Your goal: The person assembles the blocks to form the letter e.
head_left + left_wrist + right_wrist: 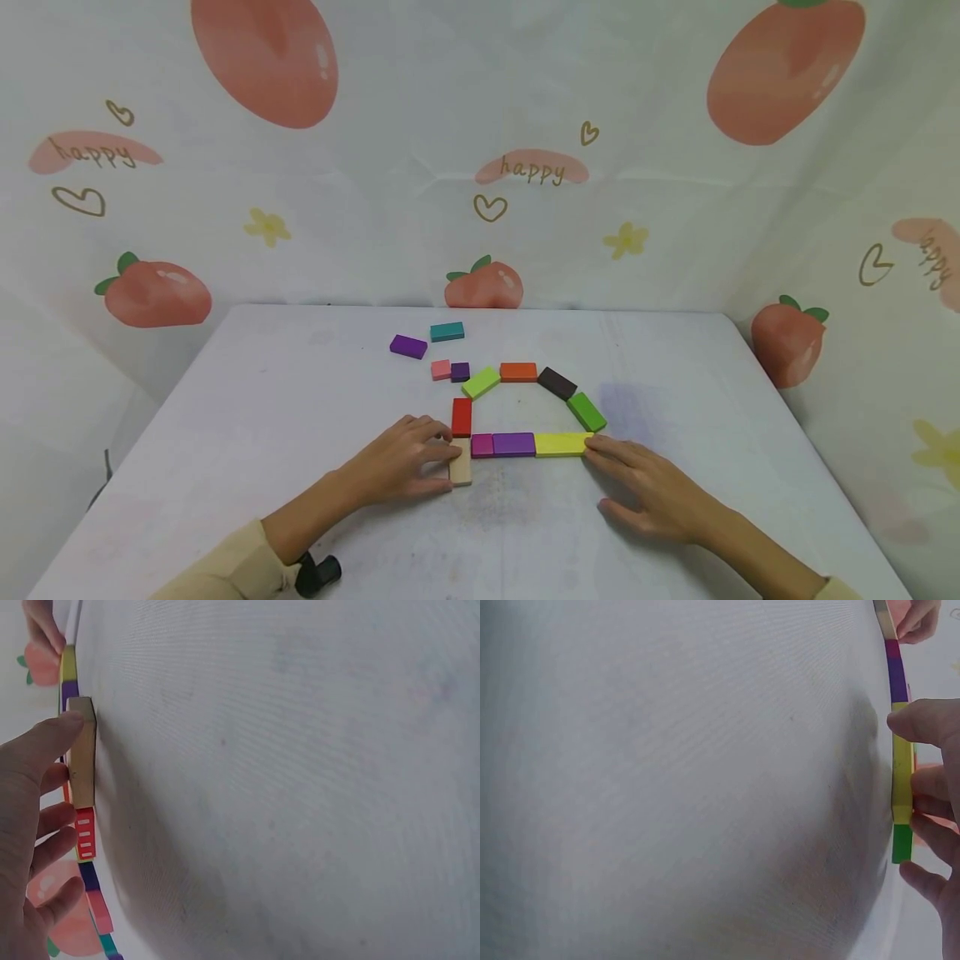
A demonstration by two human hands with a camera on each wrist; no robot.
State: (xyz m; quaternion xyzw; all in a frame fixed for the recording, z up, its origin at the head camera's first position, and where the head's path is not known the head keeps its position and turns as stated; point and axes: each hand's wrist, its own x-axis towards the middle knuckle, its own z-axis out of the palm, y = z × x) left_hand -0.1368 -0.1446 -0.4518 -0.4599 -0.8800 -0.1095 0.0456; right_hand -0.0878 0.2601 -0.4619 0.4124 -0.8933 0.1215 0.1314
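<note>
My left hand (408, 458) rests on the plain wooden block (461, 473), with an index fingertip on its top and the thumb at its near left corner. A red block (462, 417) stands against its far end. From the wooden block a row runs right: a magenta block (482, 446), a purple block (513, 445) and a yellow block (558, 445). My right hand (656, 492) touches the yellow block's right end with extended fingertips, thumb held apart in the head view. In the right wrist view a green block (902, 844) shows beyond the yellow one.
A light-green block (481, 382), an orange block (518, 372) and a dark block (557, 383) arch behind the row. Pink (441, 370) and dark purple (460, 372) pieces adjoin the arch's left. A purple block (408, 347) and teal block (447, 332) lie farther back.
</note>
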